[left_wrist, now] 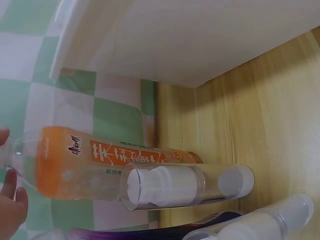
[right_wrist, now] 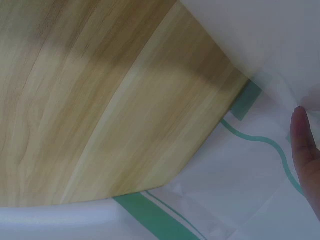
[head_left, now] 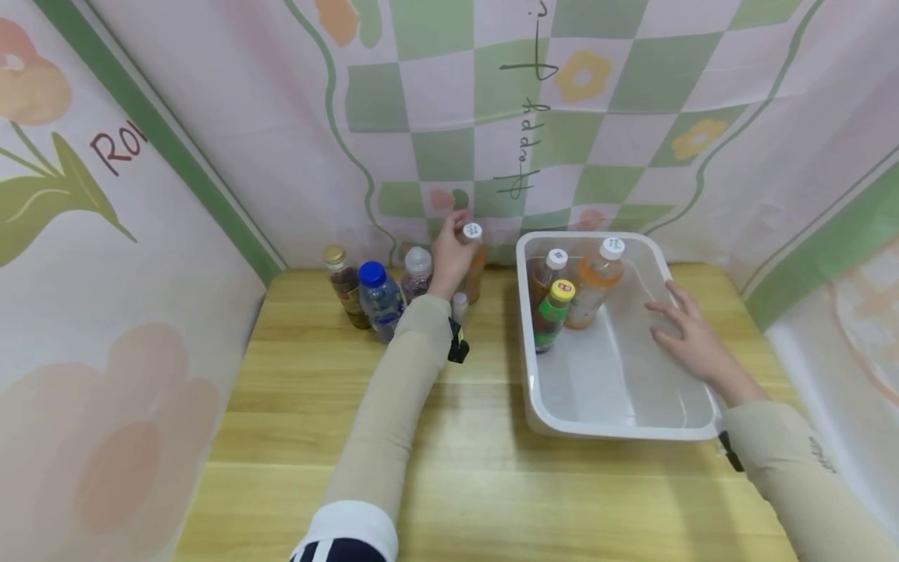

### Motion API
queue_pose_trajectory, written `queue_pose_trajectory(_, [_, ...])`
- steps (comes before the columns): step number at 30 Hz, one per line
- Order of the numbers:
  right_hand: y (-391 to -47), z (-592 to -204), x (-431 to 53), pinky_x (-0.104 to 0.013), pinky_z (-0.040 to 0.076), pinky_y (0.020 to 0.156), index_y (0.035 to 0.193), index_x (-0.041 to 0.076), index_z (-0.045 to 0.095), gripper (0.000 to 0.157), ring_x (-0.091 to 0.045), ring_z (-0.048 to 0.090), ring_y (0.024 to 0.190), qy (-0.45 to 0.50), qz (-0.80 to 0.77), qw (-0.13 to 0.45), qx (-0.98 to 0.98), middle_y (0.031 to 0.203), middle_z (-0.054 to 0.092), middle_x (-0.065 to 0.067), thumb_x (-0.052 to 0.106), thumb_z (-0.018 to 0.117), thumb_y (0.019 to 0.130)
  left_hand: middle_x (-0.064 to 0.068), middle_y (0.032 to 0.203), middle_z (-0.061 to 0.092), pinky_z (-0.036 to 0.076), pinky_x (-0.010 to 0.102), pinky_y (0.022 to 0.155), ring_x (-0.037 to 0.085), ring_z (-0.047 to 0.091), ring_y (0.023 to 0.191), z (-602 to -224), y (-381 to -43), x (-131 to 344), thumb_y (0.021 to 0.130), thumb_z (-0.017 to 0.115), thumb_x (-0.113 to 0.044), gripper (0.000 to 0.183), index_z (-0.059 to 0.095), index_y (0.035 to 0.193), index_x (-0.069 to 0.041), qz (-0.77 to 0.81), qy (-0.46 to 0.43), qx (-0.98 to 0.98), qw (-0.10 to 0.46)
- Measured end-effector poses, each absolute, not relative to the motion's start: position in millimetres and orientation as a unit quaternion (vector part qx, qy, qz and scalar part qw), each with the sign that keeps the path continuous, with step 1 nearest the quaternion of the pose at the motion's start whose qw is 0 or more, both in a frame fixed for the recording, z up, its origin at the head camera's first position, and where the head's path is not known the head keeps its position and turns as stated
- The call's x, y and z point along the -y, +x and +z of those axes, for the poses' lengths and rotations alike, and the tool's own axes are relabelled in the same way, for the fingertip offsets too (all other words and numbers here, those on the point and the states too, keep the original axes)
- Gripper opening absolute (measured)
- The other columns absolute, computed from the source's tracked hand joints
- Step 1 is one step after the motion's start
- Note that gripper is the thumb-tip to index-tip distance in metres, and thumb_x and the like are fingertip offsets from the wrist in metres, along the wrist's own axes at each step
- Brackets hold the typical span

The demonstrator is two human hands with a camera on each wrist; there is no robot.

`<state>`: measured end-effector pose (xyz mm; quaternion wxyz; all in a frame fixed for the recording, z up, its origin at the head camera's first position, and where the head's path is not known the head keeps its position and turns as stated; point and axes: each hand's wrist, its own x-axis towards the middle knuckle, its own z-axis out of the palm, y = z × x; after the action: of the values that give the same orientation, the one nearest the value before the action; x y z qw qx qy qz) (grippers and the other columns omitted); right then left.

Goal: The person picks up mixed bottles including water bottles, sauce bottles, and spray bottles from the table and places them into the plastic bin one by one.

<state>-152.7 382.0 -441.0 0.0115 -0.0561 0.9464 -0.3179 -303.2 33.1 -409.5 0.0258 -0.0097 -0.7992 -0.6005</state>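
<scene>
My left hand [head_left: 452, 256] is at the back of the table, with its fingers on either side of the neck of a clear plastic drink bottle [head_left: 474, 273] with a white cap. In the left wrist view this bottle shows an orange label [left_wrist: 65, 160], and the fingers [left_wrist: 11, 202] pinch it near the neck. Beside it stands a small clear pump bottle [left_wrist: 170, 185]. My right hand [head_left: 691, 343] is spread at the right side of a white plastic bin [head_left: 534, 390] and holds nothing. The bin contains an orange-labelled bottle [head_left: 597, 281], a yellow-capped bottle [head_left: 551, 316] and a white-capped dark bottle [head_left: 544, 277].
Left of my left hand stand a gold-capped bottle [head_left: 346, 289], a blue-capped bottle [head_left: 381, 300] and a clear-capped bottle [head_left: 417, 273]. A patterned cloth [head_left: 435, 94] hangs behind the wooden table [head_left: 463, 499] and at both sides.
</scene>
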Motion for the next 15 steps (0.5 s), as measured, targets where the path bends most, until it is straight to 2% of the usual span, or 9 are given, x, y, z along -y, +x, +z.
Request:
queue_pose_trajectory(10, [-153.1, -441.5, -382.1, -0.081, 0.014, 0.098, 0.132, -0.011, 0.044, 0.044, -0.062, 0.007, 0.137, -0.061, -0.317, 0.005, -0.947, 0.16, -0.004, -0.023, 0.008, 0.052, 0.093, 0.007, 0.134, 0.058, 0.042, 0.033, 0.109, 0.023, 0.052, 0.126, -406.5, -300.0, -34.6, 0.082, 0.066, 0.003, 0.063, 0.045, 0.139, -0.015, -0.601, -0.006, 0.799, 0.033])
queue_pose_trajectory(15, [-152.5, -441.8, -382.7, -0.081, 0.014, 0.097, 0.131, -0.011, 0.045, 0.043, -0.062, 0.007, 0.136, -0.065, -0.319, -0.001, -0.946, 0.16, -0.003, -0.023, 0.007, 0.052, 0.093, 0.005, 0.133, 0.058, 0.043, 0.032, 0.108, 0.021, 0.052, 0.126, -401.8, -298.4, -34.9, 0.084, 0.066, -0.001, 0.061, 0.045, 0.139, -0.018, -0.602, -0.013, 0.797, 0.048])
